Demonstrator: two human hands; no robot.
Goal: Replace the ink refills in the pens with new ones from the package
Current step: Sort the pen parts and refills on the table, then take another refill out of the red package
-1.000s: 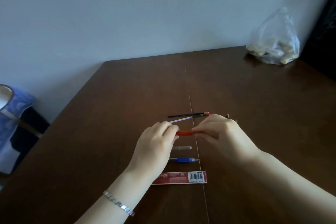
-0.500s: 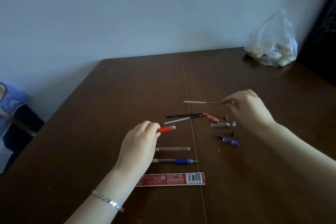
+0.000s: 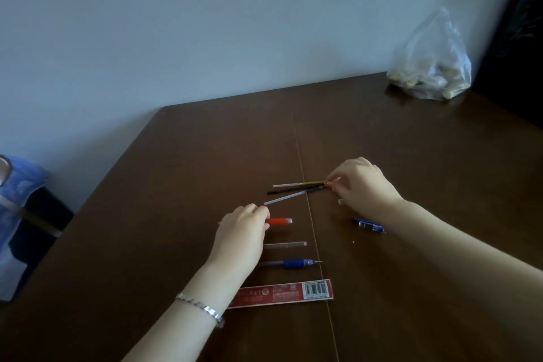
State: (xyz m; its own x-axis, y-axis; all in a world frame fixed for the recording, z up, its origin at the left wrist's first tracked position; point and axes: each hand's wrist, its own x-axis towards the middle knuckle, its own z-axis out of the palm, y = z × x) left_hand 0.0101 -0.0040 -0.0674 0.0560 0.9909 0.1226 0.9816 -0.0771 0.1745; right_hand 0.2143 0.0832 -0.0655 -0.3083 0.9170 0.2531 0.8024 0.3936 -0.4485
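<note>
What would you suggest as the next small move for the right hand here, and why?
Probably let go of the refill among the loose ones and move towards the red package: the right hand holds its tip low at the table, while the left hand holds the red barrel.

Dark brown table (image 3: 411, 156), red pen barrel (image 3: 279, 221), blue-gripped pen (image 3: 293, 263), red barcoded refill package (image 3: 282, 293), silver bracelet (image 3: 202, 307)

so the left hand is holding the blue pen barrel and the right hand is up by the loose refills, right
Not quite. The head view shows the left hand holding the red pen barrel, not the blue one; the blue pen lies untouched nearer the red package. The rest holds: the right hand is up by the loose refills.
</note>
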